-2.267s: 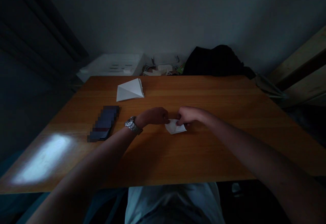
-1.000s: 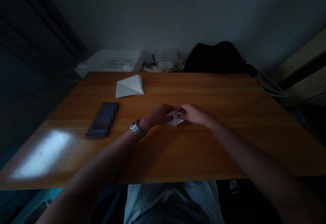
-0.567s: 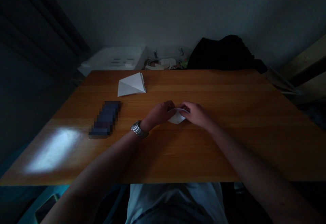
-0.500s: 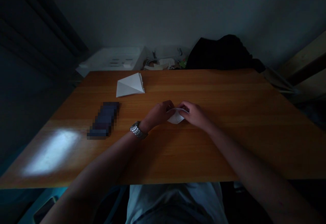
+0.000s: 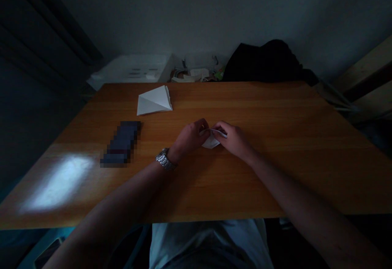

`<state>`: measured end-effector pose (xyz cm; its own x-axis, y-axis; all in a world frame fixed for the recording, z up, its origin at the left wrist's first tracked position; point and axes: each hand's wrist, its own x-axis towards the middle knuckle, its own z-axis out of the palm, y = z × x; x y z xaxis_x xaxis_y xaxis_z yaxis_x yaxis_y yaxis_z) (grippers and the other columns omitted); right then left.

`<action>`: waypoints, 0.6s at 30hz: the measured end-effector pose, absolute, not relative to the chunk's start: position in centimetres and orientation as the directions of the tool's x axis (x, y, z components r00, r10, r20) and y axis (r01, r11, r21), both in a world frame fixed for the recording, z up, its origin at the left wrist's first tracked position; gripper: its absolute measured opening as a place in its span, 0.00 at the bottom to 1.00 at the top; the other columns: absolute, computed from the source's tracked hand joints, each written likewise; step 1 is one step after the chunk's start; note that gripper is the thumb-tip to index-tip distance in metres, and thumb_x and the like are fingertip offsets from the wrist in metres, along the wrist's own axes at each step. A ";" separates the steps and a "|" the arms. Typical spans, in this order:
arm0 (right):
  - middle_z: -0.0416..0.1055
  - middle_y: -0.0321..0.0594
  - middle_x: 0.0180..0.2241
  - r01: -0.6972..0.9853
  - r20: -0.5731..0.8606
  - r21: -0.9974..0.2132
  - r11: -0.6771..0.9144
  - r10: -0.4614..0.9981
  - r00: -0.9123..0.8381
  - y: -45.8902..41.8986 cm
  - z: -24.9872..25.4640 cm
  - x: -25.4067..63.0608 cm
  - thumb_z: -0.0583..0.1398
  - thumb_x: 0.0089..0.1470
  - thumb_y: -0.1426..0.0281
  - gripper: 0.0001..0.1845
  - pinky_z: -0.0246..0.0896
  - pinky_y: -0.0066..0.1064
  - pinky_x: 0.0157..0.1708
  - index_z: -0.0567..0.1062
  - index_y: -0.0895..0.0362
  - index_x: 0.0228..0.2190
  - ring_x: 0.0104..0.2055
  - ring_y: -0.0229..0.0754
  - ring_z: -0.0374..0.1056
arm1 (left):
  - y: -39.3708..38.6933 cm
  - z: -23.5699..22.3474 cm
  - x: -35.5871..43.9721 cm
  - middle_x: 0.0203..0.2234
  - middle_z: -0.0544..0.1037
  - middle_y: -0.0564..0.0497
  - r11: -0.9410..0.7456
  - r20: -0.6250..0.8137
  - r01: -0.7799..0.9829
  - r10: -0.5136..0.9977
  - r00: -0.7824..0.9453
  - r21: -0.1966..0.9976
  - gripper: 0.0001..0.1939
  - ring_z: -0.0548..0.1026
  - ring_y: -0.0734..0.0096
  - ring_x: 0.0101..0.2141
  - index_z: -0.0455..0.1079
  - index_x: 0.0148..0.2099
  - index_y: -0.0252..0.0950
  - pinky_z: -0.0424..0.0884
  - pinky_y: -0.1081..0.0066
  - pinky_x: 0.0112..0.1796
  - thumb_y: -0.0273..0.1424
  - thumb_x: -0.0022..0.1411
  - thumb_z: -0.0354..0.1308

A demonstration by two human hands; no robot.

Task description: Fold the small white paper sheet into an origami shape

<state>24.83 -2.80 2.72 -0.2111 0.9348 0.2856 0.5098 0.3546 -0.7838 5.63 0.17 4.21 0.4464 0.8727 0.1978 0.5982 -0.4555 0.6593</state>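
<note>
A small folded piece of white paper is held between my two hands over the middle of the wooden table. My left hand pinches its left side, thumb toward me and fingers curled behind. On the opposite side, my right hand grips the paper's upper right edge between thumb and fingers. Both hands are close together, with the paper's lower part showing below the thumbs. Parts of the paper are hidden by the fingers. A metal watch is on my left wrist.
Creased white paper sheets lie at the back left of the table. Nearer sits a dark pixelated flat object. Behind the table edge are a white plastic basket, some cables and small items, and a black cloth bundle.
My thumbs have come slightly closer together on the paper, and its upper edge is bent a little differently. The whole view has shifted slightly.
</note>
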 end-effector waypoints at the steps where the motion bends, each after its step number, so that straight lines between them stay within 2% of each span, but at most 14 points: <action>1: 0.79 0.40 0.36 0.502 0.291 -0.788 0.357 0.934 -0.208 -2.8 2.7 24.8 0.61 0.61 0.69 0.02 0.65 0.33 0.36 0.74 0.53 0.37 0.38 0.44 0.76 | 0.2 4.1 5.7 0.31 0.80 0.50 -0.455 0.203 0.588 0.872 0.445 0.669 0.05 0.73 0.74 0.27 0.71 0.41 0.34 0.61 0.75 0.27 0.30 0.65 0.58; 7: 0.79 0.40 0.36 0.462 0.293 -0.818 0.343 0.939 -0.179 -2.5 2.4 25.0 0.61 0.60 0.69 0.02 0.66 0.34 0.39 0.75 0.53 0.36 0.38 0.44 0.75 | 0.8 3.5 5.4 0.31 0.79 0.50 -0.466 0.220 0.524 0.858 0.463 0.713 0.04 0.74 0.74 0.29 0.71 0.41 0.33 0.64 0.76 0.28 0.27 0.63 0.59; 13: 0.77 0.39 0.35 0.378 0.295 -0.869 0.321 0.947 -0.126 -1.9 1.7 25.6 0.62 0.59 0.67 0.04 0.66 0.35 0.37 0.74 0.53 0.37 0.37 0.44 0.74 | 1.7 2.9 4.7 0.38 0.81 0.47 -0.401 0.157 0.318 0.799 0.581 0.859 0.12 0.78 0.71 0.35 0.72 0.50 0.33 0.71 0.74 0.34 0.31 0.66 0.57; 15: 0.77 0.39 0.35 0.353 0.294 -0.879 0.320 0.947 -0.128 -1.8 1.6 25.7 0.62 0.60 0.66 0.05 0.67 0.35 0.38 0.75 0.53 0.37 0.37 0.44 0.74 | 2.0 2.7 4.6 0.40 0.82 0.46 -0.404 0.163 0.300 0.788 0.594 0.864 0.13 0.78 0.70 0.37 0.73 0.51 0.33 0.71 0.73 0.36 0.31 0.66 0.57; 18: 0.77 0.39 0.37 0.349 0.300 -0.875 0.335 0.942 -0.153 -1.8 1.7 25.8 0.61 0.61 0.66 0.05 0.67 0.36 0.40 0.75 0.53 0.39 0.39 0.44 0.74 | 2.2 2.5 4.7 0.39 0.81 0.47 -0.399 0.175 0.276 0.790 0.587 0.874 0.13 0.78 0.71 0.35 0.73 0.50 0.33 0.71 0.74 0.35 0.31 0.66 0.58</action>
